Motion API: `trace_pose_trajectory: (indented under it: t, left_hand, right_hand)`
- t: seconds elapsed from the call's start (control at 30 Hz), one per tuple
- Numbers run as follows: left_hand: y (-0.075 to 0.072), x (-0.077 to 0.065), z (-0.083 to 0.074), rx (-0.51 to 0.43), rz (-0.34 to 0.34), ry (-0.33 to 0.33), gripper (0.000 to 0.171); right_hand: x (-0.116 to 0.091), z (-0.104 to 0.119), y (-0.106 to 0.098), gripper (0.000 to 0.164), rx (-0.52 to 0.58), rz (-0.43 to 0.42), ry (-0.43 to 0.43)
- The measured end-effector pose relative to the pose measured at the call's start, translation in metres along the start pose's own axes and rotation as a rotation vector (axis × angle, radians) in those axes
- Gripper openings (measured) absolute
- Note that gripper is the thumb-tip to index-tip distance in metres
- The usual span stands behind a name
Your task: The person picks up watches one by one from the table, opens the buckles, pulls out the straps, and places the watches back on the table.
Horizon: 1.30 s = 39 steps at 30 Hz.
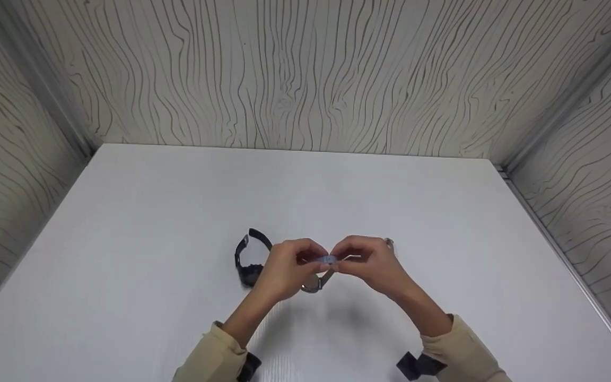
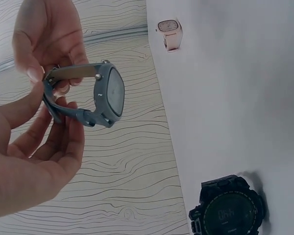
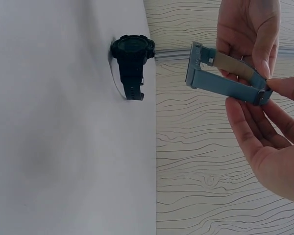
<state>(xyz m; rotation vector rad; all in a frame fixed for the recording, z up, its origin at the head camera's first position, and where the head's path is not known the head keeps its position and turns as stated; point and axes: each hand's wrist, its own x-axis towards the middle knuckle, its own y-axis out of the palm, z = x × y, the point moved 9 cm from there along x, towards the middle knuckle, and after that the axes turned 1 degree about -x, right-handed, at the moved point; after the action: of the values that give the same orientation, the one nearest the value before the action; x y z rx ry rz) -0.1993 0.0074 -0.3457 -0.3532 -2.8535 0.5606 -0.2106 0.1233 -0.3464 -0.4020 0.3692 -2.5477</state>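
Note:
A blue-grey wristwatch (image 2: 115, 93) hangs from both hands, its strap looped and its dial turned down toward the table. My left hand (image 1: 287, 268) pinches the strap near the buckle (image 3: 262, 96) between thumb and fingers. Close against it, my right hand (image 1: 372, 262) pinches the strap's end too; its fingertips partly hide the join. The strap's inner side (image 3: 232, 67) is tan. On the table, left of the hands, lies a black digital watch (image 1: 251, 275) with a curved strap. A small pink watch (image 2: 171, 40) lies to the right, mostly hidden behind my right hand in the head view.
The white table (image 1: 305, 196) spreads out under the hands. Wood-grain patterned panels (image 1: 284, 74) stand behind it and at both sides, with grey metal strips at the corners. Small black devices (image 1: 414, 366) sit at the beige sleeves (image 1: 459, 350).

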Motion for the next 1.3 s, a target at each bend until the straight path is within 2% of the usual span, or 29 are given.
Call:
trace_pose_trajectory:
  t: [0.23, 0.43, 0.67, 0.87, 1.17, 1.3]
  left_hand:
    - [0.002, -0.001, 0.005, -0.018, 0.016, -0.041, 0.009]
    - [0.002, -0.001, 0.007, -0.031, 0.023, -0.045, 0.010]
    - [0.002, -0.002, 0.003, -0.007, 0.007, -0.011, 0.009]
    - [0.005, -0.002, 0.001, 0.033, 0.009, -0.034, 0.007]
    - [0.004, -0.002, 0.000, 0.026, -0.012, -0.024, 0.006]
    - [0.004, -0.003, 0.002, 0.000, -0.016, -0.031, 0.006]
  right_hand:
    - [-0.003, -0.004, -0.001, 0.014, 0.033, 0.001, 0.002]
    - [-0.006, -0.005, -0.003, 0.015, 0.057, -0.005, 0.017]
    - [-0.003, -0.001, 0.000, 0.014, -0.030, 0.054, -0.005]
    - [-0.002, 0.001, 0.005, 0.013, -0.083, 0.097, 0.018]
    - [-0.001, 0.008, 0.003, 0.012, -0.068, 0.053, 0.015]
    - [-0.003, 0.003, 0.001, 0.012, -0.012, 0.031, 0.023]
